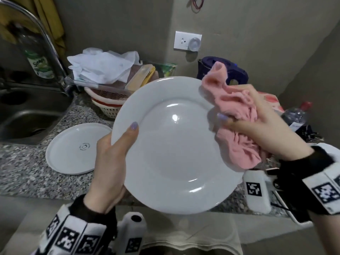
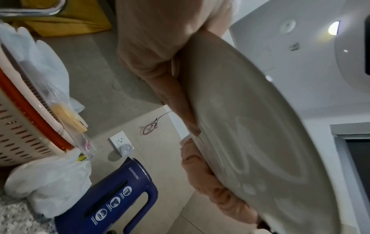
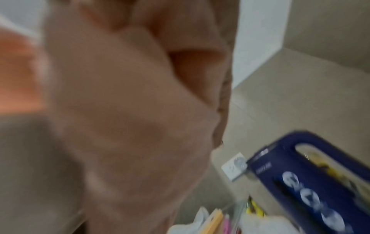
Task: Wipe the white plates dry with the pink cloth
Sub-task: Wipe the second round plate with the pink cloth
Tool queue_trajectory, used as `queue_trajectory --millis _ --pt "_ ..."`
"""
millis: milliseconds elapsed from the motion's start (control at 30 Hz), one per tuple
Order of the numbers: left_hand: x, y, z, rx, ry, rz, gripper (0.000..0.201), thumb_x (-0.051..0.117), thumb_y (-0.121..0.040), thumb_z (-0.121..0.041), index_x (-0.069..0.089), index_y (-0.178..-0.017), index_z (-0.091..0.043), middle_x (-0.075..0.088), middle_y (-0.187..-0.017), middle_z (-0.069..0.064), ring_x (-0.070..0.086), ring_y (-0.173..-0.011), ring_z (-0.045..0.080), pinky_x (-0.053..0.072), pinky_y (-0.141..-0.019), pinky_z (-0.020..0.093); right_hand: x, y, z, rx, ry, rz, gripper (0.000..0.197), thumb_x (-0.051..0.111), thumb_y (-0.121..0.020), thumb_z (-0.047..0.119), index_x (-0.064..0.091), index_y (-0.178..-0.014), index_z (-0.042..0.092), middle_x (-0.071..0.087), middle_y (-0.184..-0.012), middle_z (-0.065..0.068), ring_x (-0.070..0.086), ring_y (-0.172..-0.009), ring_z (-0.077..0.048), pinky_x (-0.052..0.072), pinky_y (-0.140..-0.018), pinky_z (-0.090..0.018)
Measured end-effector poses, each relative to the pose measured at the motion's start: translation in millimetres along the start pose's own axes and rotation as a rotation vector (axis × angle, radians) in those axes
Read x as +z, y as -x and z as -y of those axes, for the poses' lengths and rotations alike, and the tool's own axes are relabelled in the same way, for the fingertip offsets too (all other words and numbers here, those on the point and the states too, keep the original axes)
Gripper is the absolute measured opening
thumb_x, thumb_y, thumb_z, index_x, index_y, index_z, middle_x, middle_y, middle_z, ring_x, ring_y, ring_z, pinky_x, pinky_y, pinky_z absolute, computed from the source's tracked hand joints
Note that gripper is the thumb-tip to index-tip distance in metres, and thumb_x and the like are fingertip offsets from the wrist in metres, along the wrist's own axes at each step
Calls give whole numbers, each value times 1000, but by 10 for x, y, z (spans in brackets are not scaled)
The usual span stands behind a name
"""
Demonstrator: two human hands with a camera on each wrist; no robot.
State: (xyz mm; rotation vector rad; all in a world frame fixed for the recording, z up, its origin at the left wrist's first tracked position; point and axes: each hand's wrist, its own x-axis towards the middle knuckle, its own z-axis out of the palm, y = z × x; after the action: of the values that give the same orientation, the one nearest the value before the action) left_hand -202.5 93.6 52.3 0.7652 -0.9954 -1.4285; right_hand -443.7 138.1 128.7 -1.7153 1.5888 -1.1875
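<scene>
From the head view, my left hand (image 1: 112,159) grips the rim of a round, glossy white plate (image 1: 174,153) held above the speckled stone counter (image 1: 24,162); my right hand (image 1: 265,129) clutches the crumpled pink cloth (image 1: 237,144) against its right rim. Left wrist view: the plate's smooth underside (image 2: 260,142), cloth folds (image 2: 210,190) wrapping its edge. Right wrist view: blurred soft cloth (image 3: 130,118).

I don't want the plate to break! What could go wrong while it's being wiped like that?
The big white plate is held in the air by the left hand at one edge only, so a hard push from the pink cloth in the right hand might loosen that grip. If it fell, it could hit the other plate on the stone counter.
</scene>
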Motion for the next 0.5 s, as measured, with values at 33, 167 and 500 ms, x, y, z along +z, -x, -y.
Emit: queue_trajectory --millis 33,167,500 --pt "-5 -2 4 9 -8 -8 19 54 -94 -16 71 -101 -11 76 -95 6 73 -84 22 60 -69 33 6 2 5 58 -94 23 44 67 -80 15 48 -120 19 67 -90 13 65 -74 8 46 -63 -5" --pt "-53 -18 38 52 -45 -43 17 58 -90 -18 73 -95 -13 76 -93 5 72 -86 23 58 -75 36 168 67 -81 216 -237 156 38 73 -70 -2 62 -103 13 74 -75 7 70 -64 -4 51 -57 -14" --pt "215 82 357 257 33 -313 30 61 -94 -21 63 -122 -10 69 -120 2 65 -113 19 52 -95 39 1684 740 -578 683 -1159 -251 72 87 -63 42 58 -119 7 70 -102 -16 71 -83 -31 57 -72 -52"
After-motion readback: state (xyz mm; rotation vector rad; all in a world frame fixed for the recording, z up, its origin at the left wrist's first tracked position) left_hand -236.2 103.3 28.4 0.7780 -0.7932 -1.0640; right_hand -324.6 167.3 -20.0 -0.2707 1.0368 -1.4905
